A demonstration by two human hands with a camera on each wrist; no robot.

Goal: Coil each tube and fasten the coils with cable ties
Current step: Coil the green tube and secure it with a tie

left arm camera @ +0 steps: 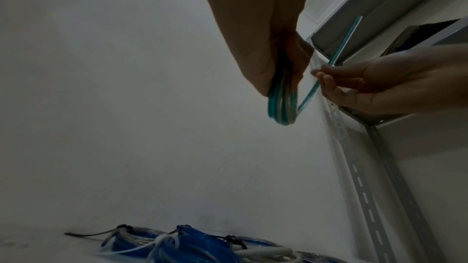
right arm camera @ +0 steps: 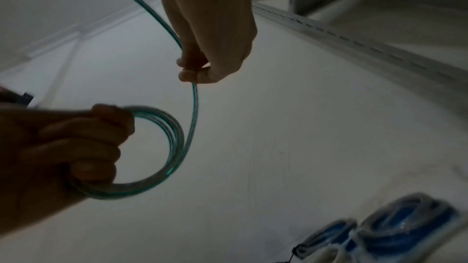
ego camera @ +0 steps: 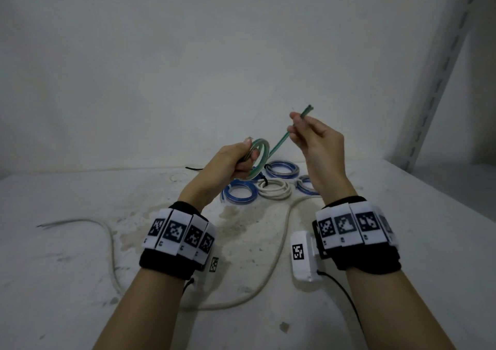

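Observation:
A clear green tube is wound into a coil [ego camera: 259, 159] that my left hand [ego camera: 236, 162] grips above the table; its fingers curl round the loops [right arm camera: 174, 143]. The coil's lower edge [left arm camera: 281, 111] shows under the hand in the left wrist view. The tube's free tail [ego camera: 279, 147] runs up and right to my right hand [ego camera: 298, 128], which pinches it near the end between thumb and fingers [right arm camera: 192, 71]. The cut tip [ego camera: 308, 109] sticks out past the fingers. A loose white tube [ego camera: 279, 253] snakes across the table below my wrists.
Behind my hands lie tied coils: several blue ones [ego camera: 239, 192] and a white one [ego camera: 273, 188]. A black cable tie [ego camera: 193, 168] lies near the wall. Another thin white tube [ego camera: 107, 231] lies at the left. A slotted metal rack upright [ego camera: 440, 68] stands at the right.

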